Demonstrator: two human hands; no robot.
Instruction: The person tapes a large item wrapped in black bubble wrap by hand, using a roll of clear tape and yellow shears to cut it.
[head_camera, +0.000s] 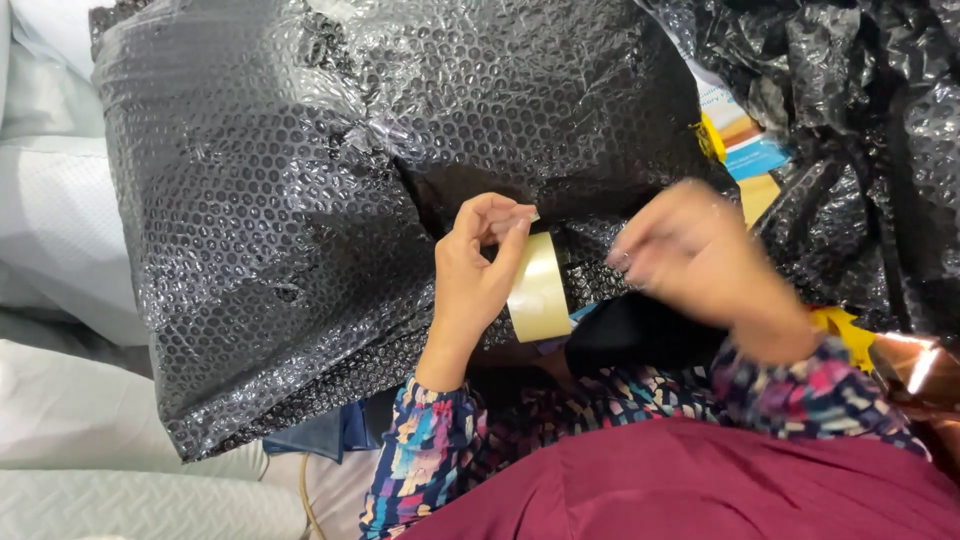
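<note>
My left hand (478, 268) grips a roll of clear yellowish packing tape (538, 290), thumb and fingers pinched at its top edge. The roll rests against a big parcel wrapped in black bubble wrap (290, 210) that fills the middle of the view. My right hand (700, 255) is blurred with motion, just right of the roll, fingers curled toward it; whether it holds the tape's end I cannot tell. Both my sleeves are patterned in many colours.
More black bubble wrap (860, 130) is piled at the upper right. A coloured printed carton (745, 140) shows between the two black masses. White quilted bedding (60, 200) lies along the left. A shiny copper-coloured foil (925, 370) sits at the right edge.
</note>
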